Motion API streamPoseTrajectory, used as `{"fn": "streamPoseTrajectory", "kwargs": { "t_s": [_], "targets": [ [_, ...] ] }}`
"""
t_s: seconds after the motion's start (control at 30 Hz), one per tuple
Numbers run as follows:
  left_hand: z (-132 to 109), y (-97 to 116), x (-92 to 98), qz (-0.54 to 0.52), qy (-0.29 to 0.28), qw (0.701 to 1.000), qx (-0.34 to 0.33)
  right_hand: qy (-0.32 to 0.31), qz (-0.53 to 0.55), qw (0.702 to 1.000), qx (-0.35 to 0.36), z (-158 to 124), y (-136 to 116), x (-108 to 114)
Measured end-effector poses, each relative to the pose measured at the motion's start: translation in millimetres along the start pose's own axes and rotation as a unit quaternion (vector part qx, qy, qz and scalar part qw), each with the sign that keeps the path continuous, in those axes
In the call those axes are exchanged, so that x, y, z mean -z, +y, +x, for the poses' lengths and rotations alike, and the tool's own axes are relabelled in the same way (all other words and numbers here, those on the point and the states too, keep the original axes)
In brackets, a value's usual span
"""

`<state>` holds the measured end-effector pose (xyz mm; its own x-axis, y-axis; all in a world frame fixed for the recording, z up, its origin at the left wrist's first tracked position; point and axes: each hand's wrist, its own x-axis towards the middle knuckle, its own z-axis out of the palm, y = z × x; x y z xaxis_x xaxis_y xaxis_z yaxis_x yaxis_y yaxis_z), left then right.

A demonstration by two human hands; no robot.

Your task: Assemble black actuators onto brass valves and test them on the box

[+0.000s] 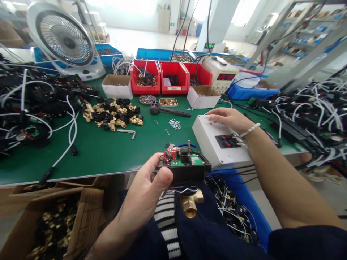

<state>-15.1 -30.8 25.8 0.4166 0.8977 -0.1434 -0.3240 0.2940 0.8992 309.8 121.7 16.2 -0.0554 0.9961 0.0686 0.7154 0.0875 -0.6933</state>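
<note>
In my left hand [148, 186] is a valve actuator [187, 175], held upright over my lap, with thumb and fingers closed around one side of it. Its black housing is uncovered at the top, showing a green circuit board [196, 159] with red wires. Below the housing hangs a brass valve body [189, 206]; a bent metal clip shows between them. My right hand [229, 118] lies on the far end of a white box [208, 144], fingers stretched over its edge, the fingertips partly hidden. Black and red terminals [227, 141] are set in the box's top.
On the green bench [108, 151] are brass fittings [114, 113], a black mallet [168, 109], metal clips [174, 124] and an L-shaped tool [127, 132]. Red bins [175, 77] and a power supply [223, 74] stand behind. Wired assemblies crowd both sides; a blue crate [257, 216] sits below.
</note>
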Motion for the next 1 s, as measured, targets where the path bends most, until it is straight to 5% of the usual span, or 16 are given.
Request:
{"fn": "streamPoseTrajectory", "kwargs": {
  "t_s": [0.7, 1.0],
  "targets": [
    [-2.1, 1.4, -19.3, -0.124, 0.017, 0.992, -0.029, 0.107, -0.043, 0.993, 0.013, -1.0, -0.6, -16.7],
    [0.7, 0.6, -10.8, -0.123, -0.035, 0.992, 0.001, 0.111, -0.053, 0.992, 0.017, -2.6, 0.4, -17.3]
  ]
}}
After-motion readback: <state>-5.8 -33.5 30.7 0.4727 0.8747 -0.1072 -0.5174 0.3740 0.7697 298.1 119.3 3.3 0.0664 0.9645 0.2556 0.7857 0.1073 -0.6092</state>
